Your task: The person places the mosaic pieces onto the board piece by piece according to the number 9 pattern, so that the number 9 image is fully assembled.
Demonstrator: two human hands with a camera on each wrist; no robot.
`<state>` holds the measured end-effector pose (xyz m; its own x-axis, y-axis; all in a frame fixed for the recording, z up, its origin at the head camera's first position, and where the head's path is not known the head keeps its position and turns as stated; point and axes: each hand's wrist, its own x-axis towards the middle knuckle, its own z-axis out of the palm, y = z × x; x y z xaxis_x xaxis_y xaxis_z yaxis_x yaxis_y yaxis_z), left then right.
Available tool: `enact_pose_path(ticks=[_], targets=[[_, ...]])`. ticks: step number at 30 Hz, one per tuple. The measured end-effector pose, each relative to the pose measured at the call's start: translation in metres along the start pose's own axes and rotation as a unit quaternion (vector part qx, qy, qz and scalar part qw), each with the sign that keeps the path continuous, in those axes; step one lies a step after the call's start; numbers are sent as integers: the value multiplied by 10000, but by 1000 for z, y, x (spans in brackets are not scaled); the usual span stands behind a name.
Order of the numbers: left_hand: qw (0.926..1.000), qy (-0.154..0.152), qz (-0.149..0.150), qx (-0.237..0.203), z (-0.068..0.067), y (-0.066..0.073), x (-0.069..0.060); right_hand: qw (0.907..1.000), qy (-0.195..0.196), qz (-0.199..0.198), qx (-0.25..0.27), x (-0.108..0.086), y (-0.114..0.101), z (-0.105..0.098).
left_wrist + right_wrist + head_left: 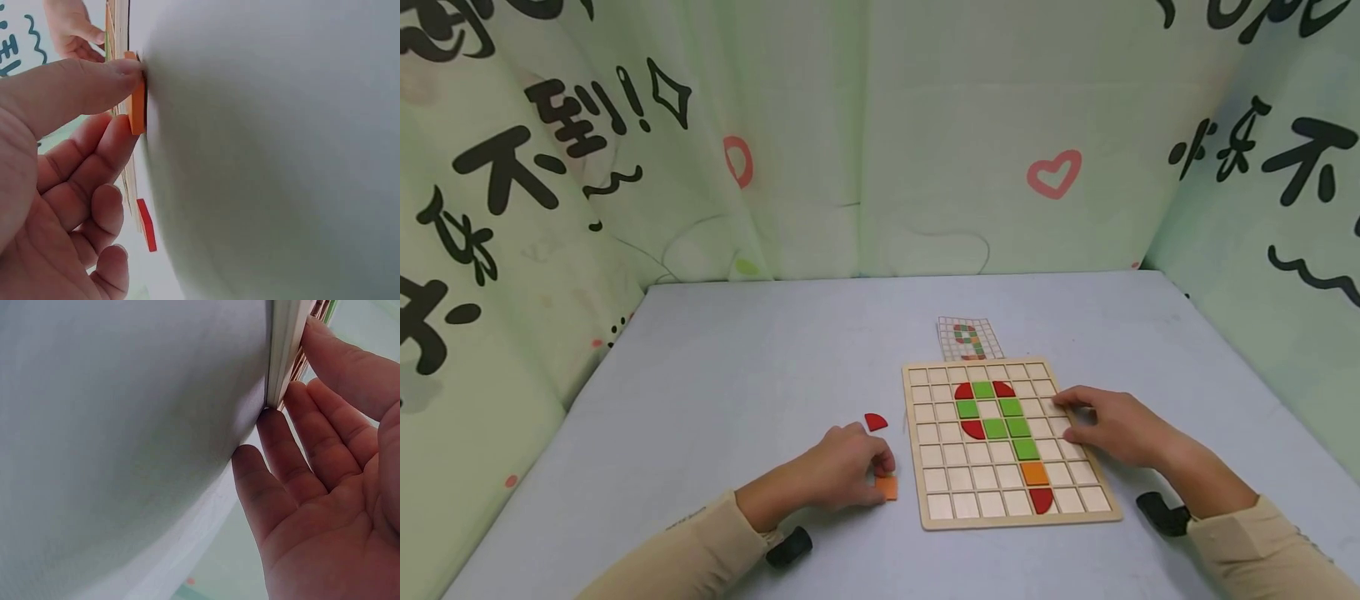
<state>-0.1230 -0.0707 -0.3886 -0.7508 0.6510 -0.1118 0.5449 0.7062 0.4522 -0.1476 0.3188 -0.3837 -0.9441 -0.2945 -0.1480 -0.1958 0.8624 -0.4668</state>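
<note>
My left hand (850, 467) pinches a square orange tile (887, 487) between thumb and fingers, at the table surface left of the board. The left wrist view shows the thumb on one side of this orange tile (137, 100) and a fingertip at its lower end. A red quarter-round tile (876, 422) lies just beyond that hand. The wooden grid board (955, 525) carries several green and red tiles and one orange tile (1034, 473). My right hand (1123, 425) touches the board's right edge, its fingers fairly straight in the right wrist view.
A small printed pattern card (970, 333) lies behind the board, its lower part hidden. The pale table (760, 375) is bounded by printed curtains (925, 167) at the back and sides.
</note>
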Motion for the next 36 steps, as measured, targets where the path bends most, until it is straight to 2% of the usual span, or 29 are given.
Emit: enact_pose_path(ticks=[10, 16, 24, 32, 36], targets=[[9999, 94, 125, 66, -1, 7, 7, 10000, 63, 41, -1, 0, -1, 1], [9992, 61, 370, 169, -2, 14, 14, 10000, 59, 25, 15, 0, -2, 0], [9990, -77, 427, 119, -2, 30, 25, 10000, 14, 71, 19, 0, -1, 0], [9983, -150, 504, 262, 2, 44, 36, 9999, -52, 138, 86, 0, -2, 0], [9972, -97, 651, 367, 5, 50, 43, 9999, -31, 133, 24, 0, -2, -1]])
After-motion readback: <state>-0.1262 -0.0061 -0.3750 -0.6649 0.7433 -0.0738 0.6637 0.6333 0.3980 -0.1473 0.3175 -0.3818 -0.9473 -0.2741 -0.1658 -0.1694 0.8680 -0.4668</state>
